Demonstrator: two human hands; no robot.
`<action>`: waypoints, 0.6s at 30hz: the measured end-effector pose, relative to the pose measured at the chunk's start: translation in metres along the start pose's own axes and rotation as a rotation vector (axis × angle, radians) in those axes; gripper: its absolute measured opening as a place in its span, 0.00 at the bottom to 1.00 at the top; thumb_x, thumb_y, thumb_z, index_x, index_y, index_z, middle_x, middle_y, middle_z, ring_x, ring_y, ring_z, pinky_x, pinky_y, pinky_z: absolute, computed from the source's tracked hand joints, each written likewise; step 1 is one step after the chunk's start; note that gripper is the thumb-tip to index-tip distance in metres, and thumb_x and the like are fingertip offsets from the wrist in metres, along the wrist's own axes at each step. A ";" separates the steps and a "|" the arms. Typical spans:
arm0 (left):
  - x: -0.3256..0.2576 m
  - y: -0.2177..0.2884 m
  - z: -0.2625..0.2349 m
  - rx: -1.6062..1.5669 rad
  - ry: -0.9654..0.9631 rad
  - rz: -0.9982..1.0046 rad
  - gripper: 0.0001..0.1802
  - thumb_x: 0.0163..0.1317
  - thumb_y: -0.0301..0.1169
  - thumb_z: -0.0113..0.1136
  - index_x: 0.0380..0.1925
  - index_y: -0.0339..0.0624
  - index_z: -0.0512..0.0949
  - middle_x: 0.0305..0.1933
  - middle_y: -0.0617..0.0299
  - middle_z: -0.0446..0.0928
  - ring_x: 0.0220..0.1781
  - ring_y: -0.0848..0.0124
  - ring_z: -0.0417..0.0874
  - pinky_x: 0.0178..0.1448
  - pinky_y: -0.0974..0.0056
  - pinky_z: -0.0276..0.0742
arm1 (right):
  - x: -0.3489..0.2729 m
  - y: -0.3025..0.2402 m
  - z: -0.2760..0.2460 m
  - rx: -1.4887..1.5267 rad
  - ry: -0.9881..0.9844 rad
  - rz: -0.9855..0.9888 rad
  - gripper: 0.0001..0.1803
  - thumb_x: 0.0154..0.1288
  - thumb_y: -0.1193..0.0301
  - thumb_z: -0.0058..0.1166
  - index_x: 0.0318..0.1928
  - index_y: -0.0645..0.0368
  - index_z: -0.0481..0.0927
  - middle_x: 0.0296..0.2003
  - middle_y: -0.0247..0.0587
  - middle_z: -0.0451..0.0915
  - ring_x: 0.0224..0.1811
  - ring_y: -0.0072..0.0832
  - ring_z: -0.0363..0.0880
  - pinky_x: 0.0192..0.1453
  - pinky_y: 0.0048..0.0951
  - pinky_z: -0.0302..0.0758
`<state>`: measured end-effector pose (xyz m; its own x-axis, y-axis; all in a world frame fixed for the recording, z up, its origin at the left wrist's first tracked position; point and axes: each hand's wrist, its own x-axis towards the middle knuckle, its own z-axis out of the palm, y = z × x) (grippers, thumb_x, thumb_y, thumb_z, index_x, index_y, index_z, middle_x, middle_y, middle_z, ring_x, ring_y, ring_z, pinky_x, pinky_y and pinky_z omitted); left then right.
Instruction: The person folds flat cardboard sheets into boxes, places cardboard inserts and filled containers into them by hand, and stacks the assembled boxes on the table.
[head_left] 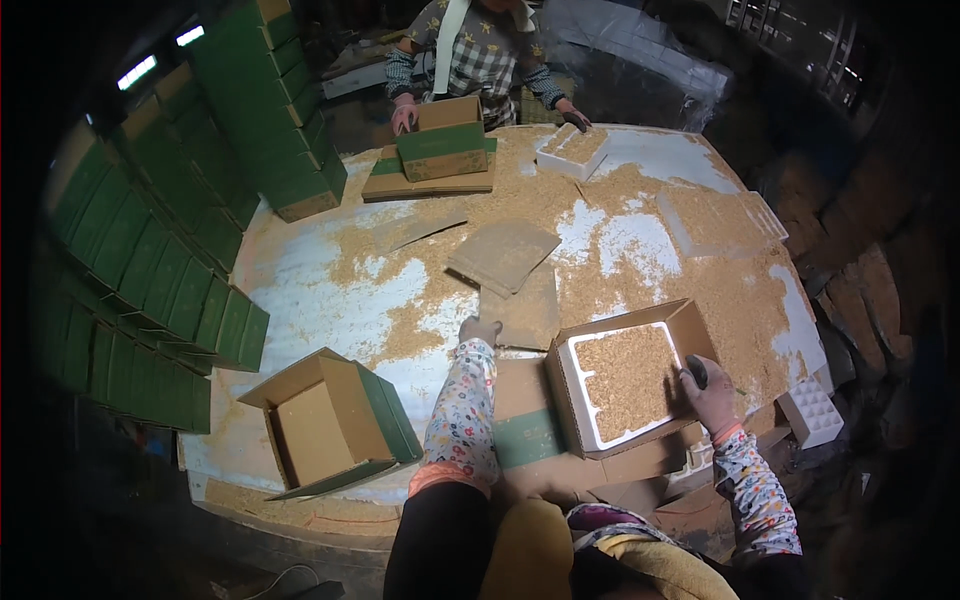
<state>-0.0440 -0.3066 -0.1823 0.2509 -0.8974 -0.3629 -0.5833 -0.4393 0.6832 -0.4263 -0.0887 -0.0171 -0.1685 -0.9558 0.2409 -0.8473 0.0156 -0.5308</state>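
Observation:
My left hand (480, 331), in a dark glove, reaches forward to a flat cardboard sheet (527, 312). Its fingers are closed on the sheet's left edge. More cardboard sheets (503, 257) lie overlapping just beyond. At my right stands an open cardboard box (703, 330) holding a white foam tray (608, 437) filled with tan, sawdust-like material (630, 370). My right hand (712, 393), in a pinkish glove with dark fingers, grips the box's right wall; some fingertips are hidden. To the left, another open box (318, 425), green outside, lies tilted with its opening toward me.
Tan shavings cover much of the white table (300, 300). Across it, a co-worker handles a green box (445, 152) and a foam tray (575, 150). Stacked green boxes (150, 260) line the left. Another filled tray (715, 222) and an egg-cell foam piece (811, 411) are at right.

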 end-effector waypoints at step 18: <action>-0.087 0.116 -0.143 0.748 0.340 0.538 0.18 0.61 0.28 0.47 0.50 0.34 0.72 0.44 0.41 0.79 0.47 0.50 0.82 0.52 0.53 0.78 | 0.009 0.005 -0.003 0.050 -0.087 -0.092 0.21 0.59 0.59 0.55 0.47 0.61 0.79 0.42 0.51 0.81 0.45 0.44 0.80 0.51 0.38 0.75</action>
<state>-0.0230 -0.2848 0.0192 -0.0512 -0.9857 0.1607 -0.9944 0.0652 0.0833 -0.4331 -0.0963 -0.0154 -0.0450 -0.9744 0.2203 -0.8309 -0.0859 -0.5497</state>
